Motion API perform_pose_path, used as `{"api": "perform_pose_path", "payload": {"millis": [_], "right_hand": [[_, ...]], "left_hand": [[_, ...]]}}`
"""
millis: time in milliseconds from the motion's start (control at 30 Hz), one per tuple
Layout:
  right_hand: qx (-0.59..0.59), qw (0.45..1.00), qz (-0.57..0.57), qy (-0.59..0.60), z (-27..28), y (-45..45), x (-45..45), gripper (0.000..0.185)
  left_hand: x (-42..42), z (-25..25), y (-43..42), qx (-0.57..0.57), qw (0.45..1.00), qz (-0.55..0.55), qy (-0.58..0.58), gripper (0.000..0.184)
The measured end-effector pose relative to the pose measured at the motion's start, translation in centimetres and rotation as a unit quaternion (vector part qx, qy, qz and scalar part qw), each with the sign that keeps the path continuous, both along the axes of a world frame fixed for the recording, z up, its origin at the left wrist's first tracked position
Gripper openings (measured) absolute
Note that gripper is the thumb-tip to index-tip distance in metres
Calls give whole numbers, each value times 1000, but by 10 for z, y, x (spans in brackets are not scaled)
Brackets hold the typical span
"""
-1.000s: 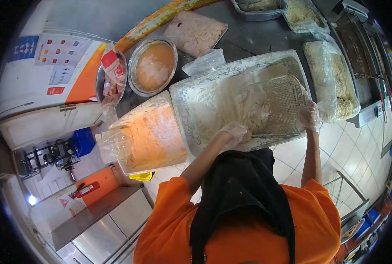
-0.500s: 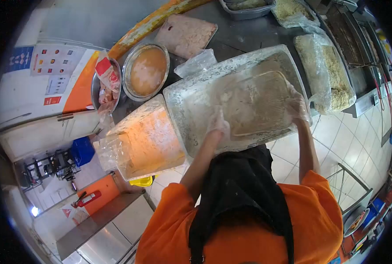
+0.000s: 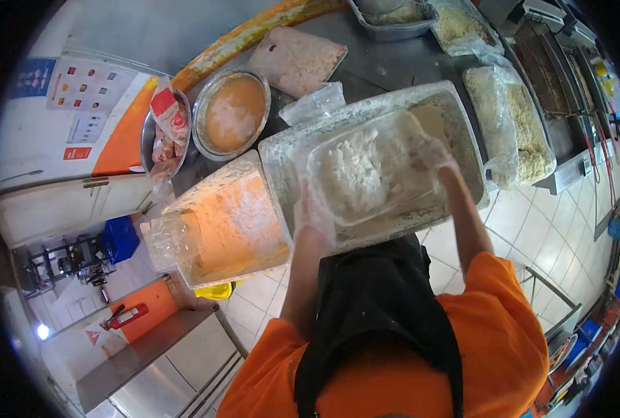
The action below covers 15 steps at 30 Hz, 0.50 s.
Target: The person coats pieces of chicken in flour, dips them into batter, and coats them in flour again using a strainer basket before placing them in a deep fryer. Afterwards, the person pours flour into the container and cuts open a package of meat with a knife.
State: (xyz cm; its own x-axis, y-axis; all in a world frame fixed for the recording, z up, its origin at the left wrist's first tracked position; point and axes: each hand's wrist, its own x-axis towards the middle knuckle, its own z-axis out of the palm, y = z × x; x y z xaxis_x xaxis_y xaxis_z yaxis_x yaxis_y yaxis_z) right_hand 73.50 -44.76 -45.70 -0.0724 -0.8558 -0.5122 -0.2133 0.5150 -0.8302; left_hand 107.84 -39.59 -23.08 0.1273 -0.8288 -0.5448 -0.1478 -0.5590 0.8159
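A person (image 3: pixel 386 376) in an orange shirt and black apron stands at a dark grey surface (image 3: pixel 388 64), seen from above. At its near edge, in front of the apron, is a long whitish tub (image 3: pixel 355 114), its walls streaked with flour. Just beside it on the left is a smaller bin of orange powder (image 3: pixel 239 221). A mesh basket (image 3: pixel 399 171), blurred, is within the tub's outline, with a bright white heap of flour (image 3: pixel 357 171) in its left half. I cannot tell whether the basket touches the tub's floor.

To the right of the tub lies a clear bag of pale crumbs (image 3: pixel 508 125). Behind the bin is a metal bowl of orange-brown batter (image 3: pixel 234 111); to its left, a second bowl holds raw meat (image 3: pixel 167 148). A flat pinkish slab (image 3: pixel 297 61) lies beyond the tub.

The right hand (image 3: pixel 438 159) is clasped on the basket's right rim. The left hand (image 3: pixel 315 212) is at the basket's left edge, too blurred to tell whether it grips. Crumpled clear plastic (image 3: pixel 315 103) lies between slab and tub.
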Motion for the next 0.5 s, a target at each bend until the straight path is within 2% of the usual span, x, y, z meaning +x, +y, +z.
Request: {"api": "perform_pose_path", "payload": {"millis": [33, 67, 100, 167, 233, 300, 333, 367, 433, 500], "right_hand": [[8, 1000, 18, 15, 1, 4, -7, 35], [11, 999, 36, 31, 4, 3, -15, 36], [11, 997, 57, 48, 13, -5, -21, 37], [154, 966, 58, 199, 146, -27, 44, 39], [41, 978, 111, 170, 127, -20, 42, 38], [-78, 975, 151, 141, 106, -20, 40, 37], [-131, 969, 169, 124, 99, -13, 42, 37], [-83, 983, 135, 96, 94, -10, 36, 37], [-2, 995, 81, 59, 104, -15, 19, 37], [15, 996, 65, 64, 85, -13, 12, 38]], "left_hand": [[1, 4, 4, 26, 996, 51, 69, 66], [1, 4, 7, 10, 997, -43, -61, 65], [-3, 5, 7, -9, 973, -132, -189, 65], [-2, 4, 5, -14, 965, -151, -212, 65], [16, -2, 6, 18, 1000, -18, 2, 66], [30, -5, -7, 41, 969, 107, 219, 66], [24, -6, -5, 51, 949, 145, 276, 67], [18, -5, -3, 62, 923, 184, 331, 68], [-35, 16, -1, 60, 907, 216, 356, 71], [-14, -2, -5, 65, 911, 176, 367, 72]]}}
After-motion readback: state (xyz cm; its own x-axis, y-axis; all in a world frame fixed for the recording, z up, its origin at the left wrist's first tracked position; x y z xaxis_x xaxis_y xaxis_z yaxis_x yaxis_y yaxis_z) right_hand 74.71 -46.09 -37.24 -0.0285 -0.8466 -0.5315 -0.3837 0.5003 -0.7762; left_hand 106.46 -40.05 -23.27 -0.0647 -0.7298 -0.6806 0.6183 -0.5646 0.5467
